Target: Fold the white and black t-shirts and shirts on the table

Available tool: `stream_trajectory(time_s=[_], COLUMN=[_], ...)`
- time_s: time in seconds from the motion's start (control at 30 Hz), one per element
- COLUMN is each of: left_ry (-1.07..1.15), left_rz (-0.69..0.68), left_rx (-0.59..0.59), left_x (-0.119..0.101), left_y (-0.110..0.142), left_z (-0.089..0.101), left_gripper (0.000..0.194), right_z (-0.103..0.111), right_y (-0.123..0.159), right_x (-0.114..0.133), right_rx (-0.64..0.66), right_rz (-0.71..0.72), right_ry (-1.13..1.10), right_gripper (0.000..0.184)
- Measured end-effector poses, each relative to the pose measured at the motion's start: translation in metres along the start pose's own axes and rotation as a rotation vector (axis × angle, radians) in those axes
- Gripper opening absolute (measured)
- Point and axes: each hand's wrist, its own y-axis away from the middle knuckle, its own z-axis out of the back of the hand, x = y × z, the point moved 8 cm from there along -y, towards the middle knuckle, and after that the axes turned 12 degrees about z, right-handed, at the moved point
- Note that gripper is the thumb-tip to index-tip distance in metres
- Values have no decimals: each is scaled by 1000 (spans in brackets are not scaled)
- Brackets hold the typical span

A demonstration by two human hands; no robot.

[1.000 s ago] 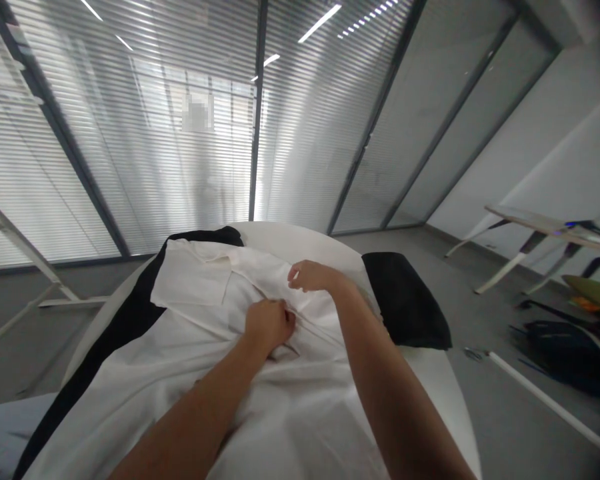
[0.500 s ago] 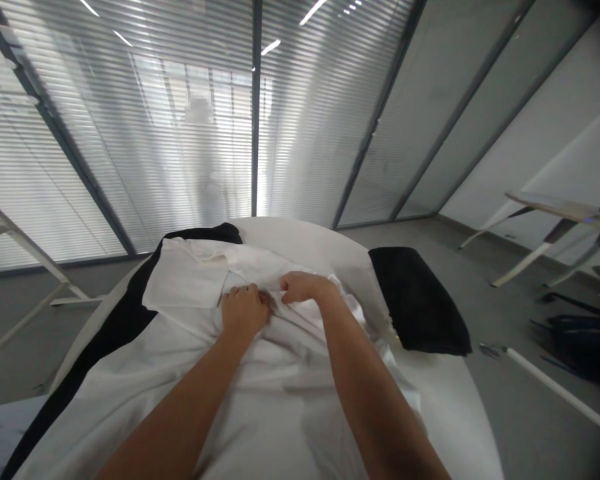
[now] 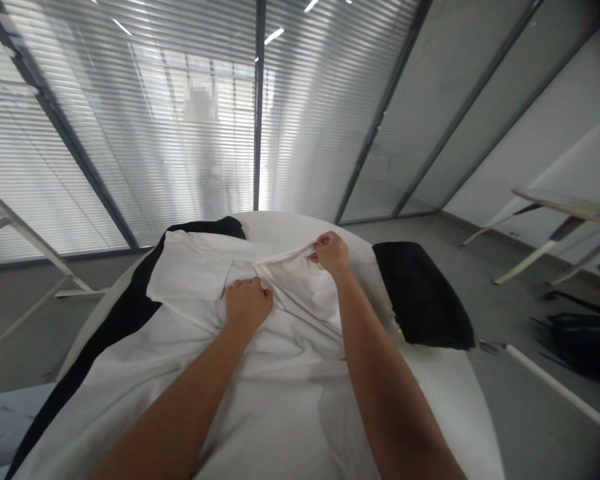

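A wrinkled white shirt (image 3: 290, 380) is spread over the table, with a sleeve-like flap (image 3: 190, 267) lying flat at its far left. My left hand (image 3: 249, 301) rests on the shirt beside that flap, its fingers bent down into the fabric. Farther back and to the right, my right hand (image 3: 331, 252) pinches an edge of the shirt between thumb and fingers and holds it slightly raised. A taut fold runs from the pinch back toward the flap. Under the shirt's left side, a black cloth (image 3: 125, 317) shows as a long strip.
The round white table (image 3: 460, 387) carries a folded black cloth (image 3: 420, 293) at its right edge. Beyond it stands a glass partition with blinds (image 3: 195, 153). A wooden-topped table (image 3: 565, 205) is at right, and a white metal frame (image 3: 35, 240) at left.
My right hand has moved away and to the right, drawing the shirt's edge out into a straighter line. My left hand stays at nearly the same spot on the fabric.
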Motion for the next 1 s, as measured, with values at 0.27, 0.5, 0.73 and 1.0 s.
stream_trajectory(time_s=[0.27, 0.5, 0.73, 1.0], left_ry=[11, 21, 25, 16], left_rz=[-7, -2, -8, -7], left_rx=[2, -1, 7, 12], left_x=[-1, 0, -1, -1], left_y=[0, 0, 1, 1], left_z=[1, 2, 4, 2], left_gripper=[31, 31, 33, 32], right_z=[-5, -18, -93, -82], right_y=[3, 23, 35, 20], right_x=[27, 55, 58, 56], right_rx=[-90, -50, 582, 173], right_rz=[285, 237, 400, 433], right_ry=[279, 582, 455, 316], right_gripper=[27, 31, 28, 84])
